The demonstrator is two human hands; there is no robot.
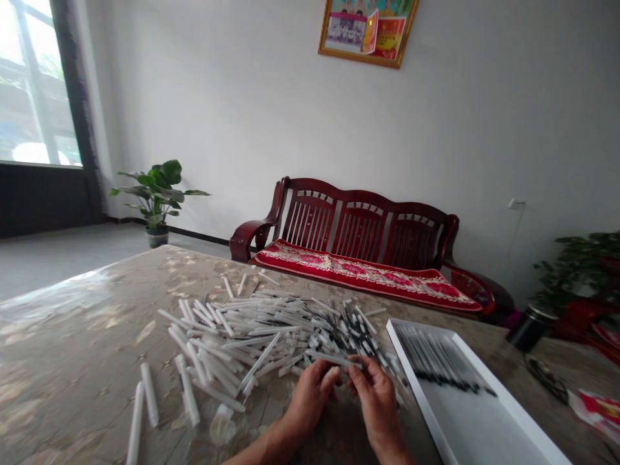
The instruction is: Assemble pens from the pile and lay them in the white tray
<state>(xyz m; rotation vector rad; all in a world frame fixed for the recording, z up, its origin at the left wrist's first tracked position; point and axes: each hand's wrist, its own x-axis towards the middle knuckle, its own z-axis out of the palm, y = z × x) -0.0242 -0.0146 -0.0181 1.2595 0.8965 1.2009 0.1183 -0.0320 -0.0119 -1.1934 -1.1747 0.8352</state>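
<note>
Here, at the near edge of the view, the left hand [312, 391] and the right hand [375, 391] come together above the counter [87, 336]. Both hands are grasping one slim whitish tube [334, 357], which looks like a pen body. It lies almost level across the fingers, with its right end at the fingertips of the right hand. The undersides of the hands are hidden, so I cannot tell whether some other small piece is also there.

To the left, a few loose white tubes [150, 394] lie separately on the counter. Just beyond the hands spreads a large, disordered pile of similar tubes [232, 336]; on its right side many pieces with black parts [356, 329] are mixed in. To the right of the hands stands a shallow white tray [508, 426]. In its farther part, pens with dark ends [443, 355] are lying side by side in a row.

Past the tray, on the right, there are a dark cable [547, 381], a red and white packet [600, 410] and a black cylinder [530, 326].

Behind the counter is a dark red wooden bench [365, 226] with a red patterned cover [368, 271] on its seat. A potted plant [157, 194] stands on the floor at left, and more green leaves [576, 271] show at right. On the pale wall [232, 97] hangs a gold-framed picture [365, 32].
</note>
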